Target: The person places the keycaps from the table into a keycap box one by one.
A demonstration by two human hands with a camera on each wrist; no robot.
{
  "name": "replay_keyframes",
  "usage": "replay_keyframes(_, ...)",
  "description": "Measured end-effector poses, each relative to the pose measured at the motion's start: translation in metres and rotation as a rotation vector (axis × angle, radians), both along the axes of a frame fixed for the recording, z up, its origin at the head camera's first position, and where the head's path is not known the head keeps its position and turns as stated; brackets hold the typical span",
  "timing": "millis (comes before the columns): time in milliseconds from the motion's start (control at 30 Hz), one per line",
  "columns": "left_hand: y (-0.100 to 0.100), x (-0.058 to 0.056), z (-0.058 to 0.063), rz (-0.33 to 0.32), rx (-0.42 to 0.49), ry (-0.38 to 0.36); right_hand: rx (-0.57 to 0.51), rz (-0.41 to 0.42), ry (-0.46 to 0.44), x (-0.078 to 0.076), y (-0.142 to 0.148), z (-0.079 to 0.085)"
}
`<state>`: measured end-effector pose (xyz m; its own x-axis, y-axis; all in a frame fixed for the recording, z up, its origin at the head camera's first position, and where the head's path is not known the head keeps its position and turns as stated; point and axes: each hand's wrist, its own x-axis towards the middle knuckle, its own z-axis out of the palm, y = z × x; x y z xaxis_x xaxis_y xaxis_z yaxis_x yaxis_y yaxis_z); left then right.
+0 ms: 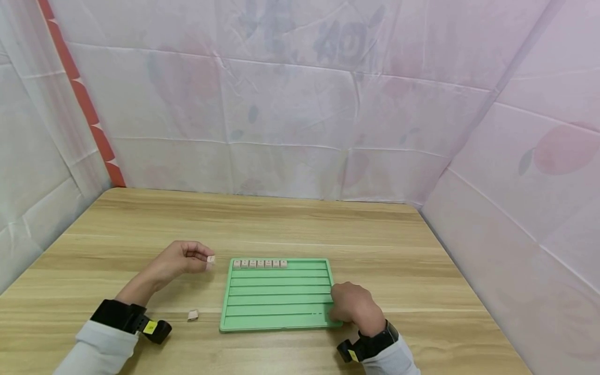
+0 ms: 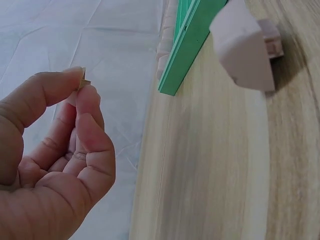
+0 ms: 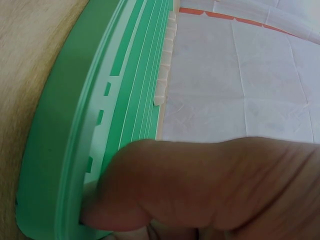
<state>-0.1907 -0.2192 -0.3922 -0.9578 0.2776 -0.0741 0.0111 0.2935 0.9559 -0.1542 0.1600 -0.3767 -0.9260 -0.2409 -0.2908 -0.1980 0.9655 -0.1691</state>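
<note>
In the head view, my left hand (image 1: 180,258) is raised at the left of a green grooved board (image 1: 276,299). Its thumb and fingertips pinch a small pale letter tile (image 1: 211,259), seen nearly edge-on in the left wrist view. Several similar tiles (image 1: 260,264) stand in a row along the board's top groove, from its left end; their letters are too small to read. My right hand (image 1: 353,304) grips the board's lower right edge, thumb (image 3: 135,190) over the corner. The other right fingers are mostly hidden.
Loose pale tile pieces (image 1: 192,314) lie on the wooden table (image 1: 262,224), left of the board and near the left wrist camera. Pale printed sheets (image 1: 290,104) hang behind the table and along both sides.
</note>
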Motion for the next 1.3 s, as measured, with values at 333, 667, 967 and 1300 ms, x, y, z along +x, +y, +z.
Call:
replay_keyframes(333,0.009,-0.001,0.001,-0.001,0.000,0.018,-0.008,-0.005,-0.002,0.000,0.000,0.000)
replay_keyframes(667,0.020,-0.004,0.004,0.020,-0.060,0.078,-0.012,-0.004,0.004,0.001,0.001,0.001)
replay_keyframes(967,0.032,-0.010,0.009,0.019,-0.135,0.138,-0.024,-0.011,-0.008,0.001,0.001,0.002)
replay_keyframes(1300,0.048,-0.014,0.011,0.011,-0.174,0.176,-0.031,-0.027,-0.049,-0.001,0.001,0.002)
